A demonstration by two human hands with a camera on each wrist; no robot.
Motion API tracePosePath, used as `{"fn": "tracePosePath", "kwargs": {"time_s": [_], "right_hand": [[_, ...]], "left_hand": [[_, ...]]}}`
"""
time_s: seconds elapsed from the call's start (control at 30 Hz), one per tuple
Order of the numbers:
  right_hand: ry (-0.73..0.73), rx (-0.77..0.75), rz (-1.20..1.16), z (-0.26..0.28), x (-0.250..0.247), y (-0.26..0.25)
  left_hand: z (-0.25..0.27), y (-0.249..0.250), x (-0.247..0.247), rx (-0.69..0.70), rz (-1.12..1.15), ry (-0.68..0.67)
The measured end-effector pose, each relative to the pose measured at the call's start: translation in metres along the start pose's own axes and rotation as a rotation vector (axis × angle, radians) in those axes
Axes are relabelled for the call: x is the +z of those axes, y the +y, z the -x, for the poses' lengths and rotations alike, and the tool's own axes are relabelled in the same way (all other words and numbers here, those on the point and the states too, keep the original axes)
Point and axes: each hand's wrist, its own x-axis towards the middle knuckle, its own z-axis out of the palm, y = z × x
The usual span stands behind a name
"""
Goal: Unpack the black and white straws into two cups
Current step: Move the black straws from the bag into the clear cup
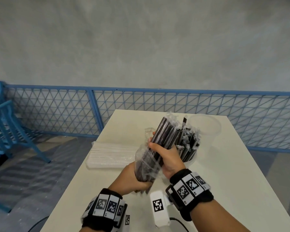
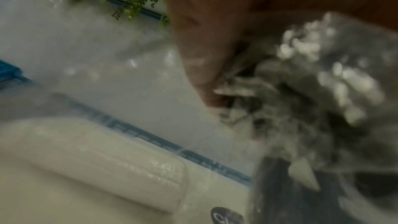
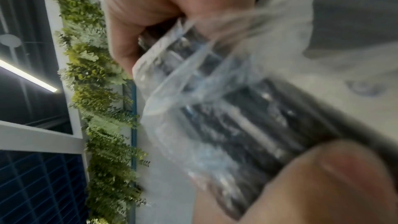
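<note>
Both hands grip the clear plastic bag of black straws point(image 1: 151, 158), left hand point(image 1: 132, 180) low, right hand point(image 1: 167, 158) higher, nearer the straw-filled clear cup point(image 1: 189, 146).

White straws point(image 1: 112, 154) lie on table point(image 1: 224, 173), left of 2 cups point(image 1: 206, 126).

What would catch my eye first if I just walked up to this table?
Both hands gripping a crinkly clear bag of black straws above the white table: the left hand at its bottom, the right hand round the middle. Behind it a cup already bristles with black straws, and a pack of white straws lies to the left.
</note>
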Motion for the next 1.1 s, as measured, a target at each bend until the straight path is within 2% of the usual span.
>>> {"fn": "tracePosePath", "kwargs": {"time_s": [0.23, 0.33, 0.53, 0.67, 0.8, 1.1], "right_hand": [[0.146, -0.16, -0.108, 0.001, -0.002, -0.028], [0.207, -0.251, -0.119, -0.001, -0.006, -0.048], [0.299, -0.506, 0.016, 0.008, -0.016, -0.084], [0.332, -0.63, 0.237, 0.015, -0.014, -0.08], [0.314, -0.61, 0.408, 0.017, -0.015, -0.052], [0.184, -0.461, 0.472, 0.007, -0.033, -0.016]], "left_hand": [[-0.005, -0.022, -0.005, -0.038, 0.062, 0.037], [-0.004, -0.029, -0.008, -0.071, 0.099, 0.107], [-0.005, -0.032, -0.018, -0.155, 0.296, 0.364], [-0.007, -0.028, -0.017, -0.141, 0.406, 0.41], [-0.008, -0.024, -0.011, -0.126, 0.449, 0.386], [-0.005, -0.016, -0.007, -0.077, 0.512, 0.378]]}}
